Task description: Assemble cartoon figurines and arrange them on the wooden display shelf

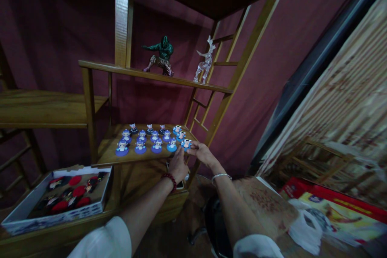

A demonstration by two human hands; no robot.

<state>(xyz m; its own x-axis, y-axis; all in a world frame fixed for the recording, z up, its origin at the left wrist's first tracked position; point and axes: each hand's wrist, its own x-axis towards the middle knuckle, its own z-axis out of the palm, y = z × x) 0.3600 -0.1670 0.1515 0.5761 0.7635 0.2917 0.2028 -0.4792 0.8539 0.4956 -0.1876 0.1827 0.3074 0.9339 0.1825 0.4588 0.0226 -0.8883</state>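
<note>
So the little blue-based figurine (186, 144) sits at the right front corner of a wooden shelf (105, 150), end of the front row, and both hands are right around it. Right hand (204, 154) has its fingers bent at the figurine's right side; can't tell if they're actually closed on it. Left hand (178, 167) comes in from the front with fingers pointing up, also half hidden, so no clue whether they grip anything. Looks to me like a fine positioning job. If so, I'd hold it low by the base, nudge gently, and let the left fingers act as a stop at the edge. Watch the neighbouring figurine (172, 145) just to its left and the figurine behind it (180, 135), since one sloppy knuckle could tip them. Purple-based figurines (140, 146) fill out the rows further left. Below left there's a box (108, 185) of red and black pieces, and a clear deer ornament (204, 64) stands on the shelf above.
</note>
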